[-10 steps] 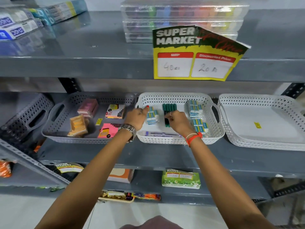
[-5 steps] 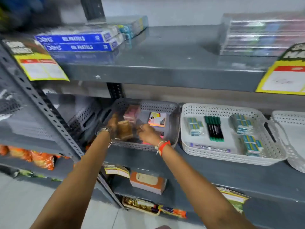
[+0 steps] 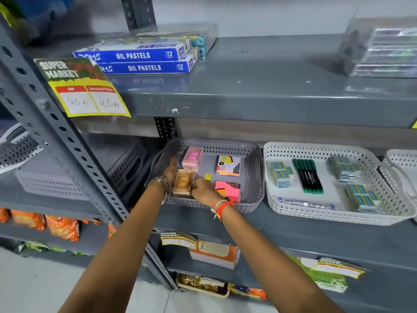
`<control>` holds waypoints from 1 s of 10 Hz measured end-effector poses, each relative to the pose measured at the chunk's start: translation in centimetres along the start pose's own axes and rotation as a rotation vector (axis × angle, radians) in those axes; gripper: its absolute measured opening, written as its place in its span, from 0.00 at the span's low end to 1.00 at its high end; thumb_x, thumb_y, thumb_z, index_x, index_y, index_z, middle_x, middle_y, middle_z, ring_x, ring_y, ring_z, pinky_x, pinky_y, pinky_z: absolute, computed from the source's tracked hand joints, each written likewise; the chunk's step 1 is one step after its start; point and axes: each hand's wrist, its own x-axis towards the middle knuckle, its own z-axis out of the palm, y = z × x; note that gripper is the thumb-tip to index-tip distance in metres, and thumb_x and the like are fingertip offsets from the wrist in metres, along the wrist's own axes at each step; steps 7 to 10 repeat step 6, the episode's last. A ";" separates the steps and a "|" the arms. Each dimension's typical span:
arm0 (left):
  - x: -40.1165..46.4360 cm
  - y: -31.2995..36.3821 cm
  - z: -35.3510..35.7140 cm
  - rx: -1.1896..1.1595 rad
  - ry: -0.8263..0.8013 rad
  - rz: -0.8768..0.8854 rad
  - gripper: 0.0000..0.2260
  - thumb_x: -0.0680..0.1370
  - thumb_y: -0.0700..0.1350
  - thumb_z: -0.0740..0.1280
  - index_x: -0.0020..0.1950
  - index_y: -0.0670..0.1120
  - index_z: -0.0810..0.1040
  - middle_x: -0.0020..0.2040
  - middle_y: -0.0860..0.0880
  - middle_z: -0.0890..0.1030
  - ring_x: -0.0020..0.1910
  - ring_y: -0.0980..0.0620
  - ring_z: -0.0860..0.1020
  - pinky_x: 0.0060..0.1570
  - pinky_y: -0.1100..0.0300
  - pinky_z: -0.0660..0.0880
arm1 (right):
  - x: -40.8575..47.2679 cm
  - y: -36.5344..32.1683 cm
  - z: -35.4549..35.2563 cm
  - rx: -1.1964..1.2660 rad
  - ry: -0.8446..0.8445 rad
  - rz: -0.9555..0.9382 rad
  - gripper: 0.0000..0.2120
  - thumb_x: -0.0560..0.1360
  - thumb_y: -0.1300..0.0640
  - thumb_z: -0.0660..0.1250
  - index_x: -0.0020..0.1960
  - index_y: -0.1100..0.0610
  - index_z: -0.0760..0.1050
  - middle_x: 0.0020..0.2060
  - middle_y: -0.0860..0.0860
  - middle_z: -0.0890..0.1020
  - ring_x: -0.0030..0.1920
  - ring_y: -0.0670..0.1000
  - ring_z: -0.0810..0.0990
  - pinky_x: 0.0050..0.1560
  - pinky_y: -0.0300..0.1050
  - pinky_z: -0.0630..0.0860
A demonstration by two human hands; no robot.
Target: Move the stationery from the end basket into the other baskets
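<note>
Both my hands reach into the grey basket (image 3: 252, 177) on the middle shelf. An orange box (image 3: 184, 181) stands tilted at its front left, with my left hand (image 3: 170, 171) on its left side and my right hand (image 3: 203, 190) on its right side. Behind it stands a pink box (image 3: 192, 157). Sticky-note pads lie further right: a white-and-peach pad (image 3: 228, 165) and a pink pad (image 3: 229, 189). The white basket (image 3: 316, 216) to the right holds green markers (image 3: 308, 175) and several blue eraser packs (image 3: 282, 173).
A second white basket (image 3: 404, 161) shows at the far right edge. Stacked grey baskets (image 3: 126, 163) sit behind the perforated upright (image 3: 67, 141) on the left. Oil pastel boxes (image 3: 144, 62) and a price tag (image 3: 83, 89) occupy the upper shelf.
My hands left the white basket and moved left into the grey basket, closing on the orange box. My view swung left too.
</note>
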 end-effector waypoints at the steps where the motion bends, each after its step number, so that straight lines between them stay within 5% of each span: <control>1: 0.3 -0.2 -0.3 -0.008 -0.016 -0.004 0.32 0.78 0.63 0.42 0.35 0.42 0.73 0.25 0.43 0.78 0.33 0.49 0.72 0.32 0.60 0.70 | 0.4 0.1 0.2 0.036 -0.010 -0.005 0.11 0.75 0.64 0.56 0.53 0.64 0.75 0.47 0.60 0.81 0.57 0.62 0.78 0.65 0.58 0.69; 3: 1.4 -0.4 -0.6 0.034 -0.001 0.019 0.30 0.79 0.61 0.42 0.35 0.42 0.72 0.21 0.48 0.78 0.31 0.48 0.74 0.33 0.62 0.69 | 0.1 0.1 0.2 0.102 -0.021 -0.011 0.14 0.75 0.67 0.56 0.56 0.66 0.76 0.54 0.64 0.81 0.56 0.62 0.79 0.54 0.50 0.75; 4: 1.6 -0.6 -0.7 0.048 0.018 0.021 0.30 0.79 0.62 0.42 0.36 0.43 0.73 0.18 0.50 0.77 0.23 0.51 0.80 0.26 0.65 0.74 | -0.3 0.2 0.1 0.096 -0.024 -0.003 0.13 0.75 0.67 0.57 0.54 0.67 0.76 0.50 0.63 0.81 0.55 0.62 0.78 0.55 0.49 0.72; 5: 1.6 -1.0 -0.5 0.207 0.024 0.102 0.31 0.78 0.64 0.44 0.50 0.41 0.76 0.41 0.44 0.84 0.54 0.42 0.79 0.55 0.53 0.76 | -0.4 0.3 0.0 0.118 -0.034 -0.018 0.13 0.75 0.66 0.58 0.56 0.66 0.76 0.51 0.61 0.80 0.55 0.61 0.78 0.52 0.47 0.73; 6: -0.3 -1.8 0.4 0.643 0.265 0.305 0.33 0.78 0.64 0.44 0.75 0.43 0.58 0.74 0.40 0.61 0.73 0.40 0.61 0.72 0.43 0.56 | -1.6 0.6 -0.7 0.091 0.084 -0.071 0.11 0.76 0.64 0.59 0.56 0.62 0.76 0.55 0.61 0.81 0.57 0.61 0.78 0.56 0.48 0.75; 10: -0.3 -1.8 0.4 0.643 0.265 0.305 0.33 0.78 0.64 0.44 0.75 0.43 0.58 0.74 0.40 0.61 0.73 0.40 0.61 0.72 0.43 0.56 | -1.6 0.6 -0.7 0.091 0.084 -0.071 0.11 0.76 0.64 0.59 0.56 0.62 0.76 0.55 0.61 0.81 0.57 0.61 0.78 0.56 0.48 0.75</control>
